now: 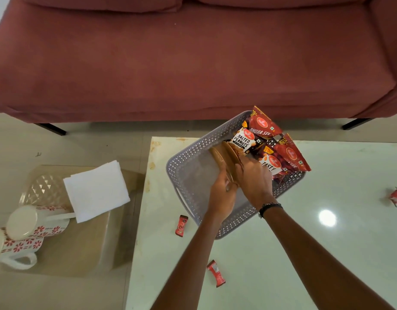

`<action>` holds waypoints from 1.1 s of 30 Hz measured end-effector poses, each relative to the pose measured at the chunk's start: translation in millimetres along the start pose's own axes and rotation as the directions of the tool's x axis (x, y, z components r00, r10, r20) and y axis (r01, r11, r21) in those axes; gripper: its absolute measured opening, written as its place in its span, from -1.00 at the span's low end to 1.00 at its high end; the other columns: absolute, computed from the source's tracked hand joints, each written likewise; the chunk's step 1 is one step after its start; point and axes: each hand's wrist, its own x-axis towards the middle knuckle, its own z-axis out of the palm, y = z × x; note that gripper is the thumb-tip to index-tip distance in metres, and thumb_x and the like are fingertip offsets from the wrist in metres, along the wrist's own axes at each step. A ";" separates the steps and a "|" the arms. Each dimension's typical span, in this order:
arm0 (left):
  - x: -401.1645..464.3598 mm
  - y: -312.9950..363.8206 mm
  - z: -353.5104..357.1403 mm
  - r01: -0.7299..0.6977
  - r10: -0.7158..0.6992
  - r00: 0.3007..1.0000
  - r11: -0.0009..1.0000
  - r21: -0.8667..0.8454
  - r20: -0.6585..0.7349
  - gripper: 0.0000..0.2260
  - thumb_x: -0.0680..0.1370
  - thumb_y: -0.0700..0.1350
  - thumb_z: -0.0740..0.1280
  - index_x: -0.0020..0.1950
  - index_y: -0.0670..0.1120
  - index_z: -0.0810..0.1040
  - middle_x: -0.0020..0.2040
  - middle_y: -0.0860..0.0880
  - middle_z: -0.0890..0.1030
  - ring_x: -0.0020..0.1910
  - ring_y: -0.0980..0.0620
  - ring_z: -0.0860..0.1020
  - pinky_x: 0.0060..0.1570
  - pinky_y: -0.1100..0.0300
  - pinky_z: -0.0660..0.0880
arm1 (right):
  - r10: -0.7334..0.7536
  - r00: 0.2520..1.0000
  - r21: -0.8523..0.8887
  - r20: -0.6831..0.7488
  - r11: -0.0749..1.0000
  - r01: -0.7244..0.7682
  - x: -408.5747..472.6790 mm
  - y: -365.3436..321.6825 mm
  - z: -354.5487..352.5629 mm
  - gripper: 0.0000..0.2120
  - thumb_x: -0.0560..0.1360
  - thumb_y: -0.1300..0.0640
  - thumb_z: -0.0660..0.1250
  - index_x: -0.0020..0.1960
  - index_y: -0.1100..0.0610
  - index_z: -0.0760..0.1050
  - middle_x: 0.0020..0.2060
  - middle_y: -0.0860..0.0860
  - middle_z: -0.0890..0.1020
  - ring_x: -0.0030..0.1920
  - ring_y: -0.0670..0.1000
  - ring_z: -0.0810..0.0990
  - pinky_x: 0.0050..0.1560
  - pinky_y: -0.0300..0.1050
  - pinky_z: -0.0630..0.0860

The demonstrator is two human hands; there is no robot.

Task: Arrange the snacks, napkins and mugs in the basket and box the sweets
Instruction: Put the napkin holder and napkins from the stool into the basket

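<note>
The grey perforated basket (188,175) sat on the pale glossy table (327,253), tilted toward the sofa, with several Haldiram's snack packets (263,130) stacked upright along its far end, among them salted peanuts (240,142) and bhujia sev. Both hands worked inside it: the left hand (221,193) and the right hand (254,180) had their fingers curled around brown, flat, plate-like pieces (224,156) held on edge against the packets; what these were could not be told for certain. The snacks seemed largely placed, so the task looked roughly a third done. The white napkins (95,190) and two floral mugs (32,222) waited on a low beige stool (85,249) to the left, and three red wrapped sweets (181,225) lay loose on the table, unboxed; no box was visible. A maroon sofa (193,59) stood beyond, over a cream tiled floor (81,142).
</note>
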 end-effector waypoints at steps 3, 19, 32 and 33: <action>-9.0 2.9 -16.4 -0.051 0.054 0.991 0.998 0.030 -0.121 -0.49 0.61 -0.18 0.18 0.51 -0.01 0.08 0.43 -0.07 0.38 0.33 -0.03 0.46 0.24 0.08 0.48 | -0.043 0.964 0.091 -0.262 0.993 0.069 -15.7 -18.1 -13.9 -0.78 0.58 0.12 0.22 0.11 0.18 0.57 -0.17 0.10 0.70 -0.39 0.04 0.65 -0.45 -0.21 0.54; -41.1 -100.6 -241.1 0.211 0.048 0.869 0.865 0.455 -0.493 -0.48 0.62 -0.16 0.11 0.53 -0.17 -0.01 0.57 -0.11 0.01 0.55 -0.11 -0.03 0.50 0.01 -0.04 | -0.050 0.879 0.654 0.474 0.688 -0.314 -40.4 -228.6 95.4 -0.60 0.50 0.07 0.30 0.30 0.16 0.40 0.21 0.07 0.57 0.16 0.05 0.57 0.21 -0.04 0.50; -48.0 -124.3 -277.2 0.295 -0.086 0.911 0.820 0.490 -0.404 -0.47 0.64 -0.18 0.04 0.53 -0.16 -0.15 0.58 -0.05 -0.15 0.56 -0.01 -0.15 0.49 0.08 0.02 | 0.053 0.767 0.637 0.640 0.522 -0.567 -45.3 -287.4 142.7 -0.61 0.45 0.07 0.39 0.21 0.19 0.41 0.14 0.07 0.58 -0.01 0.00 0.53 -0.09 -0.22 0.50; -47.7 -123.8 -278.1 0.295 -0.089 0.912 0.820 0.491 -0.400 -0.47 0.64 -0.19 0.03 0.53 -0.16 -0.15 0.58 -0.05 -0.14 0.56 -0.01 -0.15 0.48 0.08 0.03 | 0.062 0.775 0.643 0.629 0.519 -0.563 -44.5 -289.3 142.5 -0.64 0.44 0.07 0.39 0.16 0.20 0.45 0.12 0.08 0.60 0.00 0.02 0.56 -0.08 -0.19 0.51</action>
